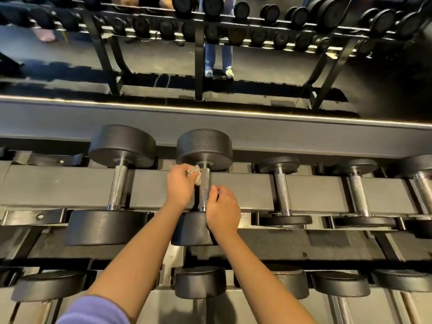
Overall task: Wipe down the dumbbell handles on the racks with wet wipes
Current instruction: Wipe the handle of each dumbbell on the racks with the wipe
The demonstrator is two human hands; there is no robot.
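While the dumbbell lies on the rack | left hand squeezes a crumpled wet wipe against its handle | right hand fingers curled beside handle, cannot tell if gripping

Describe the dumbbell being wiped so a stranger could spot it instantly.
On the rack's upper shelf, it is the second dumbbell from the left. Only its handle has hands on it: the left hand holds a crumpled wipe, the right hand beside it.
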